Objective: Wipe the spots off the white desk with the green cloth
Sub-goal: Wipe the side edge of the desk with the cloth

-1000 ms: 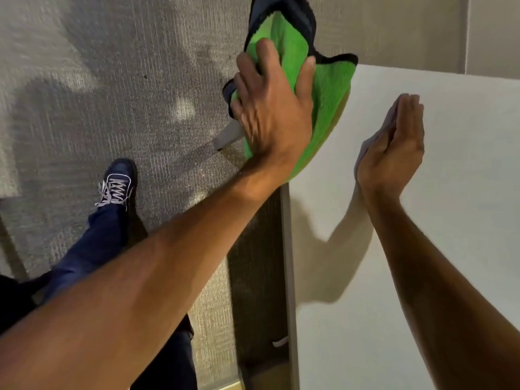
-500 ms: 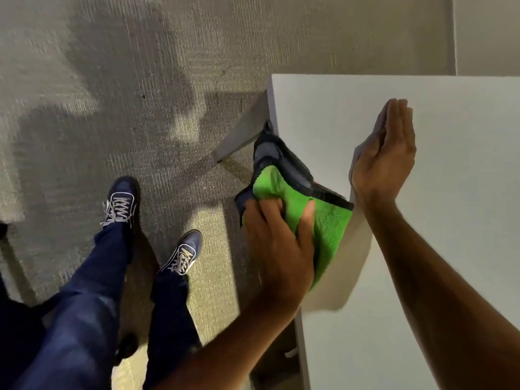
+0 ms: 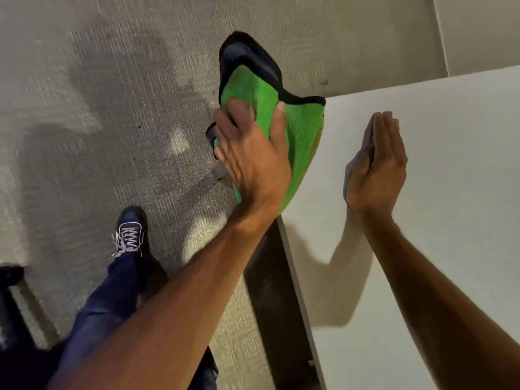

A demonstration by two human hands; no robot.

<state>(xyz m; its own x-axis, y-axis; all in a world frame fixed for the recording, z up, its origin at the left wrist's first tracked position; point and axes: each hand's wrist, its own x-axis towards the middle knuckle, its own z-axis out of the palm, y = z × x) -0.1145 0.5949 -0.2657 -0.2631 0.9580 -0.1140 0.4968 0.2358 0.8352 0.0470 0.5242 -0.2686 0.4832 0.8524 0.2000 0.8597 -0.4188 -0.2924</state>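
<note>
The green cloth (image 3: pixel 302 136), with its dark backing folded over at the top, lies over the far left corner of the white desk (image 3: pixel 450 249) and hangs partly past the edge. My left hand (image 3: pixel 253 161) presses flat on the cloth, fingers spread over it. My right hand (image 3: pixel 377 167) stands on its edge on the desk to the right of the cloth, fingers straight and together, holding nothing. I see no spots on the visible desk surface.
Grey carpet (image 3: pixel 98 122) lies left of the desk. My leg in blue jeans and a dark sneaker (image 3: pixel 129 232) stand on it. A dark object (image 3: pixel 11 277) sits at the lower left. A wall (image 3: pixel 484 29) rises behind the desk.
My left hand has pushed the cloth away from me along the desk's left edge, back up to the far corner. My right hand has stayed in place on the desk.
</note>
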